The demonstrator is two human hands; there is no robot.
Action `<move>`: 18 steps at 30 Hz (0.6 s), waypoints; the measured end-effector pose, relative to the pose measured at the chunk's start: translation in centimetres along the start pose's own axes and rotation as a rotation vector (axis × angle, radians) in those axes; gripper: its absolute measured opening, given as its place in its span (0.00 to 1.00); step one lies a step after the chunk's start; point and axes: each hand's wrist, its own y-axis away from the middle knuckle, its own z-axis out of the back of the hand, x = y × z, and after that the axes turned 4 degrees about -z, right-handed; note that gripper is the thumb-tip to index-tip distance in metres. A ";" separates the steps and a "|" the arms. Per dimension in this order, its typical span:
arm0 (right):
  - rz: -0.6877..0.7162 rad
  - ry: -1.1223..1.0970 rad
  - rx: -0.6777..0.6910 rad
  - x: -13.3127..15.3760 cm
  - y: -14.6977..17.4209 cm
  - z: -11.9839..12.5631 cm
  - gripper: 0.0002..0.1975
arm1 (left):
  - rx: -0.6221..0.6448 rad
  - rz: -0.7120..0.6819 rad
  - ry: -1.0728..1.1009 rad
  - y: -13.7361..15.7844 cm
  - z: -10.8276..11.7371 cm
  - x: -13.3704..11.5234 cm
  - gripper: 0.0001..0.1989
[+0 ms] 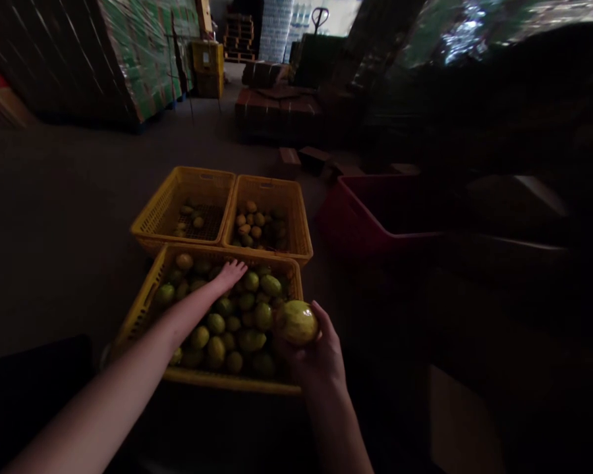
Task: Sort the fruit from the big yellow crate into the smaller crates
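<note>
In my right hand (326, 349) is a large yellow-green oval fruit (298, 322), its skin streaked and shiny. The fingers wrap its right side and underside, above the right edge of the near yellow crate (237, 380). That crate holds many loose green fruits (216, 323) of similar shape, some rounder than others. My left hand (232, 273) reaches across to the crate's back side, palm down with fingers apart. It is over the fruits by the back rim; whether it touches one I cannot tell.
Behind stand two more yellow crates: the left crate (205, 176) with several fruits, the right crate (271, 184) with more, some yellowish. A red bin (356, 217) is to the right. Farther back are flattened cartons (277, 108) and a wrapped green stack (138, 66). The right side is very dark.
</note>
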 end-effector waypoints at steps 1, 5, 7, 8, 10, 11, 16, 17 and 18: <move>0.028 0.012 0.003 0.2 0.1 0.3 0.12 | -0.002 -0.012 -0.009 -0.5 -0.2 -0.1 0.28; 0.100 0.039 0.027 0.4 0.4 0.6 0.13 | -0.017 -0.048 -0.035 -1.6 -0.1 -0.5 0.22; 0.079 0.024 0.039 0.4 0.5 0.1 0.12 | -0.030 -0.054 -0.040 -1.4 0.8 -0.5 0.19; 0.059 0.017 0.041 0.3 0.5 -0.2 0.11 | -0.039 -0.056 -0.038 -1.0 1.4 -0.4 0.17; 0.018 0.019 0.049 0.1 0.5 -0.8 0.10 | -0.067 -0.048 -0.026 0.3 3.0 0.0 0.18; 0.000 0.034 0.054 0.0 0.5 -1.0 0.10 | -0.088 -0.037 -0.018 1.2 4.0 0.3 0.21; 0.003 0.225 0.147 -2.2 0.0 -1.3 0.13 | -0.253 0.160 0.305 7.8 9.0 1.0 0.29; 0.048 0.281 0.173 -2.9 -0.2 -1.2 0.15 | -0.286 0.198 0.522 9.4 9.8 0.7 0.28; 0.106 0.344 0.195 -3.7 -0.3 -1.1 0.18 | -0.309 0.217 0.773 10.9 10.3 0.2 0.26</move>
